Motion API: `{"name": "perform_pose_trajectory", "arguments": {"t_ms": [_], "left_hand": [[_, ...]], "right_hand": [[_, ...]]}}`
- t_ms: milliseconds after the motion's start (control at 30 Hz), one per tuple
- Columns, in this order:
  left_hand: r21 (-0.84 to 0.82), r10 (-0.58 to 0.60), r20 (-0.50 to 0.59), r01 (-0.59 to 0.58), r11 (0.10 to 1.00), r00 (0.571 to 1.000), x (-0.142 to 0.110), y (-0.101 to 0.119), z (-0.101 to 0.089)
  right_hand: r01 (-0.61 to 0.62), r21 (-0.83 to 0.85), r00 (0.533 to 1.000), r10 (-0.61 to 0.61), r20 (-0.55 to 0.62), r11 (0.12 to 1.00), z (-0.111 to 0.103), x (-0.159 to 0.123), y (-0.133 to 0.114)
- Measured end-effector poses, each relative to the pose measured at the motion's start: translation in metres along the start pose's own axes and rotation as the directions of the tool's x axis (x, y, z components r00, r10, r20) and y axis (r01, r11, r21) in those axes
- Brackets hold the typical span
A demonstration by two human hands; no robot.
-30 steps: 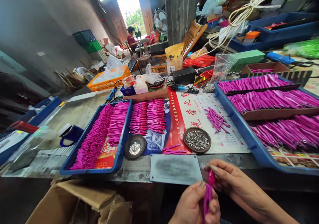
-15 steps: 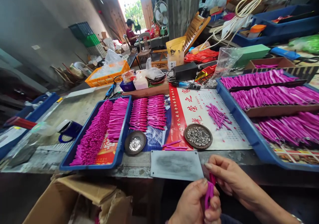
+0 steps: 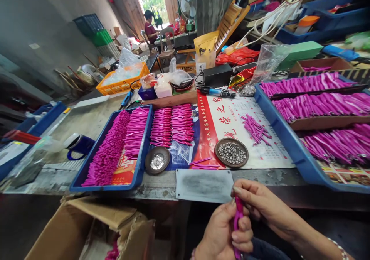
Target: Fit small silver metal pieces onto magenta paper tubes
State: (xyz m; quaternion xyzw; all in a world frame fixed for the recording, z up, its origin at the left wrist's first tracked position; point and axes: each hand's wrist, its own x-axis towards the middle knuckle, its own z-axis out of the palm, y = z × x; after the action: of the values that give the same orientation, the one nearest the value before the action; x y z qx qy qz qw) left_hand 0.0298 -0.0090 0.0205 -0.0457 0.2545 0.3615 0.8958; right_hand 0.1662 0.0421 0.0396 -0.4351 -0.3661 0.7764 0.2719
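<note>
Hands drawn nearer — both hold pink clip below table edge.

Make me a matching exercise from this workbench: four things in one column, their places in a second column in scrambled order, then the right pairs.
Things:
1. pink plastic piece
2. dish of small metal parts
3. blue mug
4. cardboard box

Places:
A. on the bench, left of the left blue tray
B. below the bench's front edge, at lower left
C. pinched between the left hand and the right hand
D. on the printed calendar sheet, beside a loose pile of pink pieces

Pairs: 1-C, 2-D, 3-A, 4-B
</note>
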Motion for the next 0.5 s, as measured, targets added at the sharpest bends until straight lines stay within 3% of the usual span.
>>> {"name": "perform_pose_trajectory", "arguments": {"t_ms": [500], "left_hand": [[-0.194, 0.037, 0.012, -0.034, 0.980, 0.999, -0.001, 0.002, -0.002]], "right_hand": [[0.045, 0.039, 0.995, -0.041, -0.095, 0.998, 0.017, 0.007, 0.004]]}}
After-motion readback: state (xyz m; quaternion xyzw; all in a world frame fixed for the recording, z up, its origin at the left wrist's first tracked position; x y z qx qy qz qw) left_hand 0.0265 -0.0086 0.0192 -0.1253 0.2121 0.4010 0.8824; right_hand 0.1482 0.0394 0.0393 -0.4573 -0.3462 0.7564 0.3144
